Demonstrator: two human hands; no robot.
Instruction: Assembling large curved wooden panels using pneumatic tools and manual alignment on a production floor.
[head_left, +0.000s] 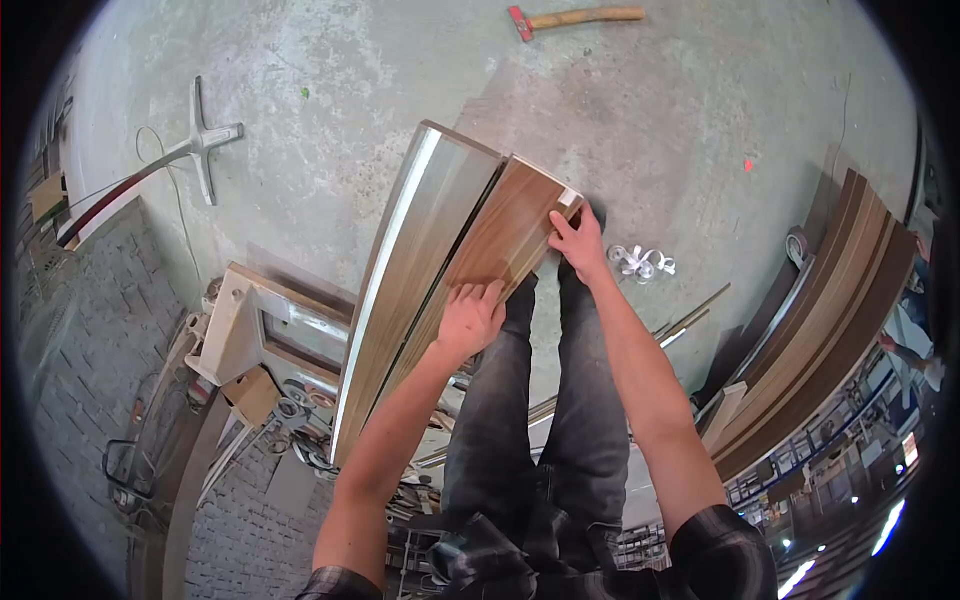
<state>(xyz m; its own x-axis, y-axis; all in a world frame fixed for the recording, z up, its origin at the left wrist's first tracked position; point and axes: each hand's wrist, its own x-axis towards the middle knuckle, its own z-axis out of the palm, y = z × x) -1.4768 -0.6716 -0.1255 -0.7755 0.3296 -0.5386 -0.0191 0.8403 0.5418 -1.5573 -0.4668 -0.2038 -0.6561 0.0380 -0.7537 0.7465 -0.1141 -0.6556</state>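
Two long wood-grain boards stand side by side in front of me, with a dark gap between them. The left board [428, 205] looks lighter and has a bright white strip along its outer side. The right board [510, 225] is browner, with a small white patch at its far right corner. My right hand [580, 243] grips that board's right edge near the corner, thumb on the face and the other fingers around the edge. On the same board's face rests my left hand [472, 318], its fingers laid on the surface and slightly bent.
A red-headed hammer [575, 18] lies on the concrete floor ahead. To the left are a metal cross-shaped base [205, 138] and a wooden frame [290, 320]. White tape curls [640, 262] lie by my feet; long brown boards [820, 340] lean at the right.
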